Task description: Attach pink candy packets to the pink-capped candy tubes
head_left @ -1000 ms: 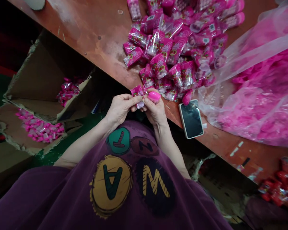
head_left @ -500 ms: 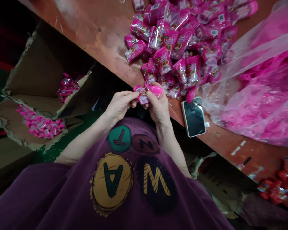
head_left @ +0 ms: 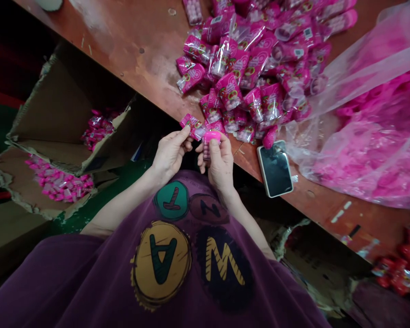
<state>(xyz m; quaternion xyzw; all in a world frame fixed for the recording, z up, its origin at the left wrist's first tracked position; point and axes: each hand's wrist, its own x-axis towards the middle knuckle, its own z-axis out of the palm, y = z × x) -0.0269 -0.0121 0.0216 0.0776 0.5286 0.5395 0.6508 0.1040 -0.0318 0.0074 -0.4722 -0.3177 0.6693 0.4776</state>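
Observation:
My left hand (head_left: 170, 152) pinches a small pink candy packet (head_left: 192, 125) at the near edge of the brown table (head_left: 133, 54). Close beside it, my right hand (head_left: 216, 160) grips a bright pink plastic piece (head_left: 212, 136) between thumb and fingers. The packet's end reaches toward that pink piece. Both hands hover over my purple shirt, just in front of a heap of pink candy packets (head_left: 256, 59).
A phone (head_left: 275, 168) lies face up at the table edge right of my hands. A clear bag of pink plastic pieces (head_left: 369, 132) fills the right. Open cardboard boxes (head_left: 58, 123) with pink packets sit at the left. Red packets (head_left: 401, 269) lie at the lower right.
The hands have drawn slightly apart: my left hand lifted the packet up and left, and my right hand turned the pink piece upright, closer to my body.

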